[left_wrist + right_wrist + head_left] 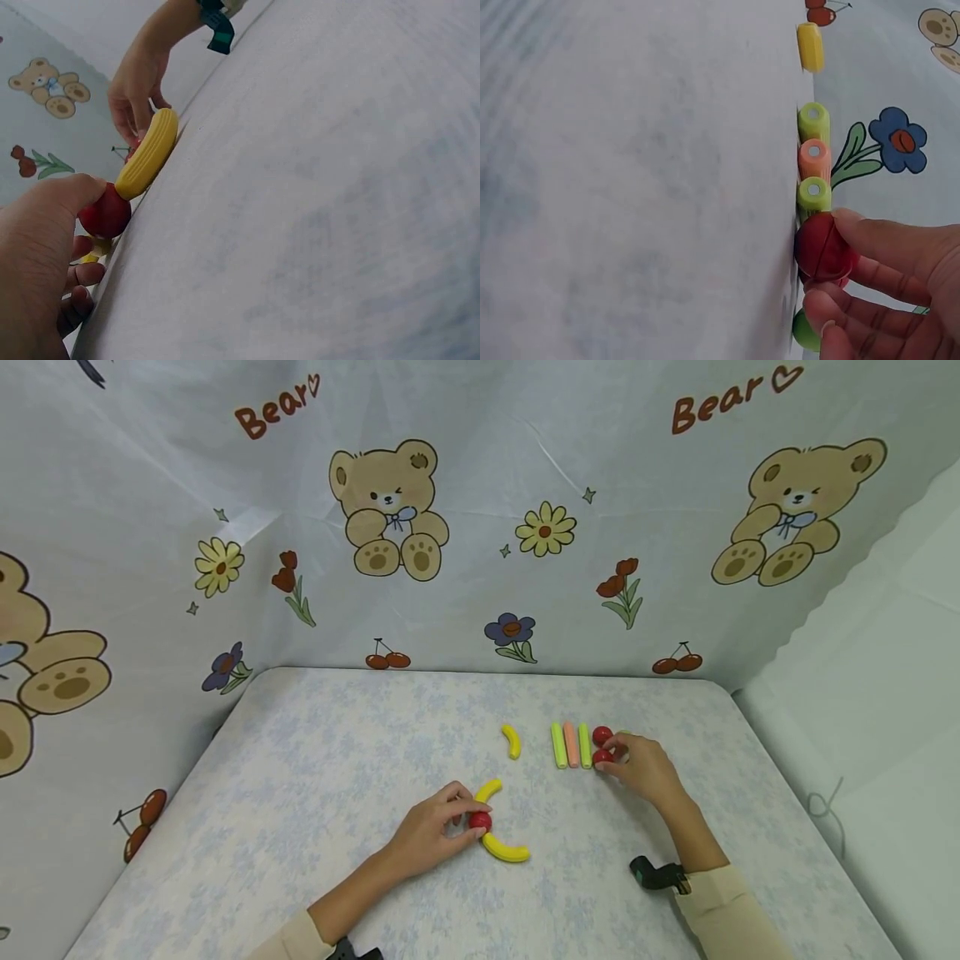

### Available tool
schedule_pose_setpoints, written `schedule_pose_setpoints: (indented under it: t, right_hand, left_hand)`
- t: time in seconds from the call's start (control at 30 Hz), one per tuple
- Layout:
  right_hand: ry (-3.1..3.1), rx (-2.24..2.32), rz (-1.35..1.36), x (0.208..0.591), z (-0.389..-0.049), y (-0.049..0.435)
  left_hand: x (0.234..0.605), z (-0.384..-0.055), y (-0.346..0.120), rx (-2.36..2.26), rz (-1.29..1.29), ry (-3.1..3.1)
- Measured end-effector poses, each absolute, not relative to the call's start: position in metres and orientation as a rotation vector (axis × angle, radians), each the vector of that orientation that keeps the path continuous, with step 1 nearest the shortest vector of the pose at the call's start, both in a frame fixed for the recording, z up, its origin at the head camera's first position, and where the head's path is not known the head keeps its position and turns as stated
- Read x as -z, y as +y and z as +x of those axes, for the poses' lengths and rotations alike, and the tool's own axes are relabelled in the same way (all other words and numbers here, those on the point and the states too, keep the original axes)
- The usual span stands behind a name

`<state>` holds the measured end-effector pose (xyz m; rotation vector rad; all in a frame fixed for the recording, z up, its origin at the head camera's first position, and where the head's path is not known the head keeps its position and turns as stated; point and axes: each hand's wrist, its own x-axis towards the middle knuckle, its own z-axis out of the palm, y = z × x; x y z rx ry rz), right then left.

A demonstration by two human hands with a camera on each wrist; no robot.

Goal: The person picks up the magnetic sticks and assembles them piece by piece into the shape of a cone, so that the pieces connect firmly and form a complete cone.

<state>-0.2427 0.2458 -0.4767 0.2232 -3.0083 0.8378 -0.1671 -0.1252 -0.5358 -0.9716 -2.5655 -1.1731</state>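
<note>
With fingers of the left hand (426, 831), pinching a red ball (480, 822) on the tabletop (337, 735), between two curved yellow pieces (507, 850). With right hand (648, 768), also pinching a second red ball (602, 759), just beside a green stick (584, 746).

Beige sleeves (727, 906) are being worn on both sides, with plain cuffs (303, 931) being shown. A chunky black wrist unit (655, 873) is being worn at the right cuff; a small green marking (223, 36) is being shown on it in the left wrist view. A second black unit (354, 952) is being worn at the left cuff, partly cropped.
</note>
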Motion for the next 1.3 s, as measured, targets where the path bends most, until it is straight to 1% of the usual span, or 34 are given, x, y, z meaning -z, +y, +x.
schedule_pose_setpoints:
  t: [0.3, 0.6, 1.0, 1.3]
  right_hand:
    - [-2.998, -0.913, 0.264, 0.459, -0.237, 0.242]
    - [-2.929, -1.079, 0.444, 0.443, -0.225, 0.218]
    - [-2.953, -1.263, 0.661, 0.455, -0.220, 0.173]
    - [-2.968, -1.307, 0.767, 0.465, -0.226, 0.154]
  left_hand:
    - [0.533, -0.169, -0.126, 1.202, -0.972, -2.578]
    - [0.530, -0.169, -0.127, 1.237, -1.005, -2.552]
    - [0.532, -0.171, -0.129, 1.286, -1.041, -2.557]
    - [0.531, -0.172, -0.131, 1.301, -1.051, -2.567]
